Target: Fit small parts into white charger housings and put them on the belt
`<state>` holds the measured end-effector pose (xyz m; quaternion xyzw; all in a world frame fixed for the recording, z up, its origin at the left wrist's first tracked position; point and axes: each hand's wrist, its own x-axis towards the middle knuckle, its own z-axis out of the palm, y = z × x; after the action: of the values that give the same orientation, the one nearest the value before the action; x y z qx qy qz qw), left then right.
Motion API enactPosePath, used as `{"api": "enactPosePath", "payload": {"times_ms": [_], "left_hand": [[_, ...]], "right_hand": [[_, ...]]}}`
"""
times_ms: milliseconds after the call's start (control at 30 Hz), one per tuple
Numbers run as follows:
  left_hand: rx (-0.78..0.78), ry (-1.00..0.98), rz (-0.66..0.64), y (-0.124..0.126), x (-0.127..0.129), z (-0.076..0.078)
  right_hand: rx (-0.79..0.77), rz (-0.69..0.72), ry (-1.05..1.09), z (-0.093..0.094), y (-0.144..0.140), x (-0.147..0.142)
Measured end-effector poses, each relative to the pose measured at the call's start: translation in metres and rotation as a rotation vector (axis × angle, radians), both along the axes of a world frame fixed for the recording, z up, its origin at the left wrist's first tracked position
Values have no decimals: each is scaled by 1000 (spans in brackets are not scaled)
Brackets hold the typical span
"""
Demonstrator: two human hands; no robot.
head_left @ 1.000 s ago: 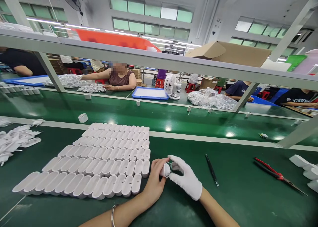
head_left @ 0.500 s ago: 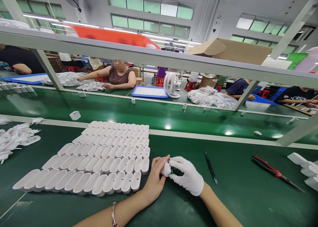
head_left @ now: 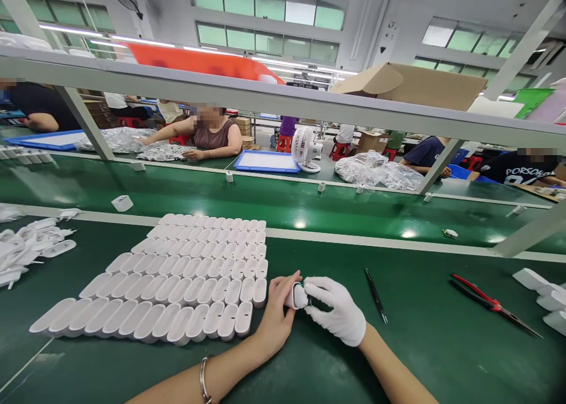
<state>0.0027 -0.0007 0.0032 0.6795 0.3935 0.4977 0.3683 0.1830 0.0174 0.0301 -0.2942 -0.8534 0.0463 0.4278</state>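
White shell (head_left: 295,296) sat lower-center betw. both grips, left hand (head_left: 275,312) & gloved right hand (head_left: 336,309) clamped on it; conveyor piece (head_left: 122,203) had drifted left vs. earlier.

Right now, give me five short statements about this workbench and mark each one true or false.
1. The right hand wears a white glove. True.
2. The bare left hand and the right hand hold one small white plastic shell between them. True.
3. The white plastic shells laid in rows lie to the right of the hands. False: they lie to the left.
4. The red-handled pliers rest in the right hand. False: they lie on the green table mat, far right.
5. The slim black tweezers lie on the mat just right of the gloved hand. True.
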Motion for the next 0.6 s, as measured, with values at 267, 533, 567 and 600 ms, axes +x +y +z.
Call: {"api": "enactPosePath", "payload": {"times_ms": [267,533,567,600], "left_hand": [[14,84,-23,-4,-2,0],[-89,-26,-75,-5,1,4],[-104,-22,-102,-6,1,5],[-119,-20,-130,-7,1,7]], "right_hand": [[-27,-97,-222,10,-7,-1],[-1007,191,530,3,-8,-10],[-1119,256,583,1,-7,-14],[-1196,309,599,0,-6,-17]]}}
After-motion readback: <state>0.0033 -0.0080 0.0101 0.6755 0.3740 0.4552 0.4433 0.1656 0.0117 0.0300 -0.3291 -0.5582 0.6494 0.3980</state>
